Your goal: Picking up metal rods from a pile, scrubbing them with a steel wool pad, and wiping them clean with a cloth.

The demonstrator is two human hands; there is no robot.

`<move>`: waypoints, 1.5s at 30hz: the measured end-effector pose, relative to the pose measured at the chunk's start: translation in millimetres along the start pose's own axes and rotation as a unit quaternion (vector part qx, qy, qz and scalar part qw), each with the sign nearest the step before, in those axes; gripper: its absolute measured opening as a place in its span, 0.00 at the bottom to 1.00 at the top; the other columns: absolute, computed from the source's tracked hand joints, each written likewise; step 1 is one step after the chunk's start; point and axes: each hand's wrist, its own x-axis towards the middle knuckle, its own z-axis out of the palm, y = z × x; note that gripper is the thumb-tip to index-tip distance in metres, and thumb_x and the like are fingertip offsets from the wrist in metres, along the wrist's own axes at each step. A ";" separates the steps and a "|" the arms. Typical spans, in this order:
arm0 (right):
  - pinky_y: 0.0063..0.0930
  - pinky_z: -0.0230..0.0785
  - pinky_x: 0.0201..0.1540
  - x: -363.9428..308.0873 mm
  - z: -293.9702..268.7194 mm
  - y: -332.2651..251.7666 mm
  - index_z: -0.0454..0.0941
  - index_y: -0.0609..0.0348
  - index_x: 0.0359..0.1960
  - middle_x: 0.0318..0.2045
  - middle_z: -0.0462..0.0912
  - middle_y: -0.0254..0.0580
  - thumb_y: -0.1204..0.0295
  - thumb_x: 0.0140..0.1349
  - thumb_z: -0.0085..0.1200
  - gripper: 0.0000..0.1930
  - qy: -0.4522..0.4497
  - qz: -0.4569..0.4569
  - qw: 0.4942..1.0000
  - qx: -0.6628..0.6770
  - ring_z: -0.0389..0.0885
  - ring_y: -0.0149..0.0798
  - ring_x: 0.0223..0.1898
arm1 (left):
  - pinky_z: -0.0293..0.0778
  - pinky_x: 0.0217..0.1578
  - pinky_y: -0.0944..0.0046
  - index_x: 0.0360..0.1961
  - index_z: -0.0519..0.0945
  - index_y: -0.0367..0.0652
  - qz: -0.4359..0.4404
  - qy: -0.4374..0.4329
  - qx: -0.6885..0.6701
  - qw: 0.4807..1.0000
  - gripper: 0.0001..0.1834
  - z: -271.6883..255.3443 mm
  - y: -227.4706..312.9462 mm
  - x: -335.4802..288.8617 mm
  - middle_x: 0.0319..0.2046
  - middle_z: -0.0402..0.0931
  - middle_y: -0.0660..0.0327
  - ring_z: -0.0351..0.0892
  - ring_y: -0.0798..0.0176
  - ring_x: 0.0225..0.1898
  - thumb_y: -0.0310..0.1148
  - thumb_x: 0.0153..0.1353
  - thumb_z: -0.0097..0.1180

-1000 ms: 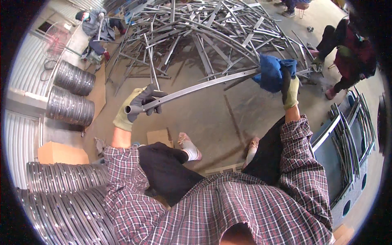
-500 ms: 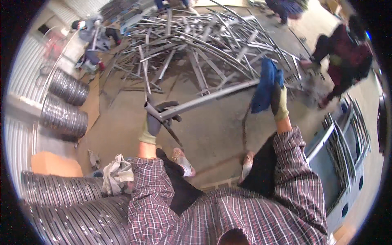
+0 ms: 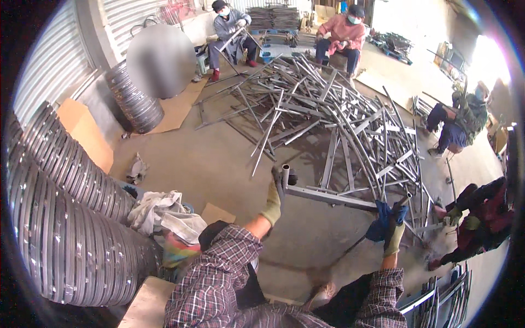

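A grey metal frame piece, with a long flat bar (image 3: 331,198) and short round tubes at its ends, is held out in front of me. My left hand (image 3: 275,191), in a dark-palmed glove with a pale yellow-green cuff, is closed around the upright tube at the bar's left end. At the right end, my right hand (image 3: 395,236) wears a similar glove and grips a blue cloth (image 3: 378,227) that is wrapped against the metal. The cloth hides most of the right fingers. Both checked sleeves reach up from below.
Beyond the frame lies a big tangled heap of metal bars (image 3: 328,117). Stacked dark metal hoops (image 3: 71,240) stand at left, near a pale cloth (image 3: 164,213). Several people sit around the heap. More metal pieces (image 3: 437,300) lie at lower right.
My view has swung up and to the left, showing more of the room. The bar, which rose toward the right, now dips that way. Both hands still hold on.
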 end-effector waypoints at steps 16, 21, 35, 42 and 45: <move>0.24 0.68 0.41 -20.5 54.1 -1.8 0.77 0.64 0.47 0.36 0.78 0.31 0.61 0.61 0.57 0.20 -0.014 -0.029 0.978 0.205 0.73 0.30 0.35 | 0.72 0.40 0.56 0.46 0.78 0.41 0.341 0.095 0.331 0.874 0.11 61.9 135.7 -27.2 0.35 0.79 0.50 0.78 0.47 0.38 0.27 0.64 0.51; 0.28 0.71 0.43 -39.7 76.4 29.4 0.74 0.57 0.50 0.41 0.76 0.34 0.64 0.66 0.52 0.15 -0.101 0.091 0.933 0.334 0.75 0.31 0.39 | 0.69 0.39 0.51 0.42 0.79 0.44 0.495 0.072 0.403 0.766 0.15 107.7 173.5 -58.3 0.32 0.79 0.54 0.77 0.46 0.36 0.25 0.51 0.61; 0.28 0.73 0.34 -45.9 65.7 56.8 0.73 0.56 0.44 0.30 0.76 0.32 0.65 0.63 0.52 0.11 -0.140 0.199 0.895 0.373 0.76 0.33 0.29 | 0.65 0.40 0.51 0.57 0.70 0.40 0.482 -0.023 0.507 0.715 0.35 120.7 141.7 -52.4 0.36 0.73 0.55 0.72 0.48 0.36 0.27 0.44 0.67; 0.27 0.73 0.34 -43.5 71.4 63.3 0.73 0.57 0.44 0.30 0.77 0.32 0.67 0.63 0.52 0.11 -0.112 0.243 0.903 0.335 0.77 0.32 0.29 | 0.71 0.45 0.52 0.56 0.75 0.42 0.452 -0.058 0.460 0.762 0.27 103.1 156.5 -38.3 0.42 0.77 0.52 0.77 0.46 0.43 0.29 0.52 0.65; 0.27 0.73 0.35 -40.7 71.3 57.9 0.73 0.56 0.44 0.31 0.77 0.32 0.67 0.63 0.53 0.11 -0.154 0.228 0.901 0.335 0.78 0.33 0.30 | 0.72 0.45 0.56 0.54 0.76 0.42 0.417 -0.028 0.465 0.781 0.23 87.0 162.9 -30.0 0.42 0.78 0.51 0.78 0.47 0.43 0.30 0.56 0.63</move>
